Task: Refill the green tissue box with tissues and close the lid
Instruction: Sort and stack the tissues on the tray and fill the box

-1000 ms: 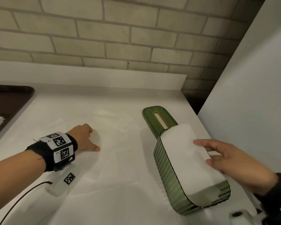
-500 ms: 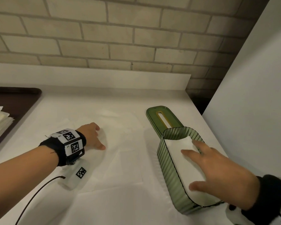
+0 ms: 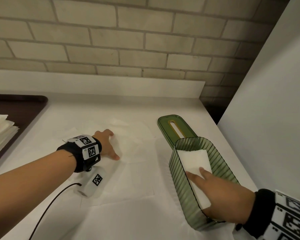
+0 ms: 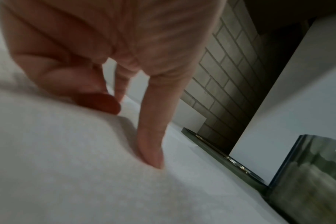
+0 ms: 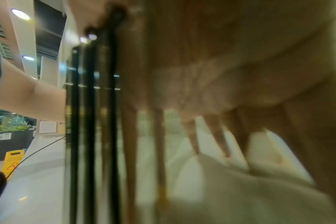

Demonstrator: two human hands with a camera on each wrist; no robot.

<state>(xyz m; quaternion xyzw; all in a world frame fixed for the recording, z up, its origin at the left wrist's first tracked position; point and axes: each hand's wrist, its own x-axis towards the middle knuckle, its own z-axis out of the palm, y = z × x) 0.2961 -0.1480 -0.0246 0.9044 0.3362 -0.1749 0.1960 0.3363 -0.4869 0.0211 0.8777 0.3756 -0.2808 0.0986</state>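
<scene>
The green ribbed tissue box (image 3: pixel 181 193) stands open at the right of the white counter. A white stack of tissues (image 3: pixel 195 162) lies inside it. My right hand (image 3: pixel 215 193) reaches into the box and presses flat on the tissues with straight fingers. The green lid (image 3: pixel 170 131), with its slot facing up, lies on the counter just behind the box. My left hand (image 3: pixel 107 144) rests with fingertips down on flat tissue sheets (image 3: pixel 128 163) spread over the counter; the left wrist view shows its fingers (image 4: pixel 152 145) touching the white sheet, with the lid (image 4: pixel 224 160) and box (image 4: pixel 313 174) beyond.
A dark tray (image 3: pixel 16 111) at the far left holds another stack of white tissues (image 3: pixel 0 130). A white wall panel (image 3: pixel 270 118) rises right beside the box. A brick wall (image 3: pixel 128 40) backs the counter. A black cable (image 3: pixel 47 208) trails from my left wrist.
My right hand lowered the tissue stack from the box's top down inside and now presses it deeper. My left hand slid slightly forward over the flat sheets.
</scene>
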